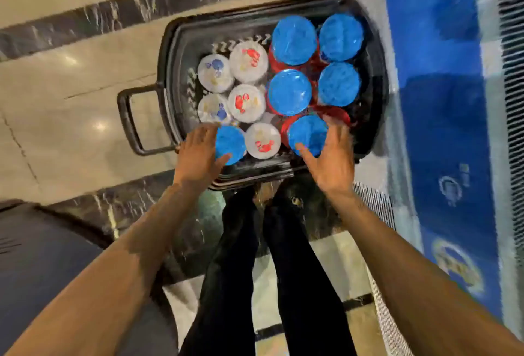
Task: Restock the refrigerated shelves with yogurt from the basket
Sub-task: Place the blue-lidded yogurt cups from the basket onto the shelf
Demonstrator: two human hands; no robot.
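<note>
**Tubs gripped two at a time in the floor basket**

Yogurt stands packed upright in the black basket (170,52) on the floor by the person's feet. Red-bodied tubs with blue lids fill the right side, and smaller foil-topped cups (263,140) sit on the left. The left hand (198,154) is spread wide round the near-left blue-lidded tub (230,143), with the thumb on the near rim and the fingers down the far side. The right hand (331,157) wraps the near-right blue-lidded tub (307,134) the same way.

A full tub is probably a fair weight for one hand. Its thin plastic wall would likely give a little under a squeeze, and chilled plastic may be damp and slick. A snap-on lid could pop if it takes the whole load, so the safer hold is on the body just below the lid, fingers opposite thumb. The tubs stand close together, which leaves little room to slide fingers down. The foil tops look easy to puncture, so the cups are better taken by their sides. The refrigerated shelves are not in view.
</note>
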